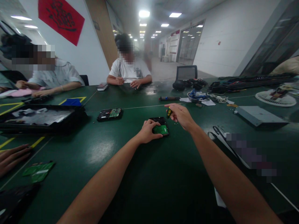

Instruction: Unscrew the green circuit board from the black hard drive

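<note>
In front of me on the green table lies a hard drive (165,134) with a black casing and a green circuit board (160,129) facing up. My left hand (149,130) grips its left side, thumb along the near edge and fingers over the board. Just above and right of the drive, my right hand (179,115) holds a short yellow-and-black screwdriver (169,112) pointing down. The screwdriver's tip is too small to make out. A few tiny screws (175,123) lie on the table below that hand.
Another hard drive (109,114) rests to the left, beyond a large black tray (77,113). A grey metal box (261,115) and a white fan grille (275,99) are at right. Another person's hand (14,158) and a loose green circuit board (39,171) are at lower left. Two people sit opposite.
</note>
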Motion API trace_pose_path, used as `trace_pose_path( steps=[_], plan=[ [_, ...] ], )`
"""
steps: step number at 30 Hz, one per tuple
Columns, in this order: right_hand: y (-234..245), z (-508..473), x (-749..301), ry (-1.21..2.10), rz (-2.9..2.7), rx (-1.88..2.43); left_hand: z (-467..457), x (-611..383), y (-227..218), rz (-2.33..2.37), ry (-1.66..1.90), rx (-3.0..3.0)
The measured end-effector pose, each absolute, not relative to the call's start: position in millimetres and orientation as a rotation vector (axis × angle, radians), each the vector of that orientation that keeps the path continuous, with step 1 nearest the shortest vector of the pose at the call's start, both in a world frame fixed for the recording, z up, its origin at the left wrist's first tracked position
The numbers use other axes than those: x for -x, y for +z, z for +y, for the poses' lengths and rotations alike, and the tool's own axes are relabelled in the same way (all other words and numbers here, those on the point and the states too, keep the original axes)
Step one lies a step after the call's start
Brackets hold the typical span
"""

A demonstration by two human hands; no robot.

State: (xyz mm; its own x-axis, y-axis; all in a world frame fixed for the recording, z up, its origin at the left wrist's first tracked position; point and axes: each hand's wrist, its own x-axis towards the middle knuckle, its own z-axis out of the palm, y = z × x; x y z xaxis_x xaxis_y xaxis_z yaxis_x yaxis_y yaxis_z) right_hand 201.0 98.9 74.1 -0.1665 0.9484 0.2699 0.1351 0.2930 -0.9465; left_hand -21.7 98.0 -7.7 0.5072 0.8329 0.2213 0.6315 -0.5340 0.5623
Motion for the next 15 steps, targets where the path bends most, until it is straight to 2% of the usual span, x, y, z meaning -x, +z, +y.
trace_pose_path(
  steps=[4,15],
  plan=[
    [73.7,99.5,-200.7,0.928,-1.534,1.085,98.3,21.5,-8.6,1.197,0.684,-2.353],
    [80.6,92.5,-201.3,0.998,-1.625,1.043,96.5,21.6,-6.4,1.197,0.664,-2.342]
  ],
)
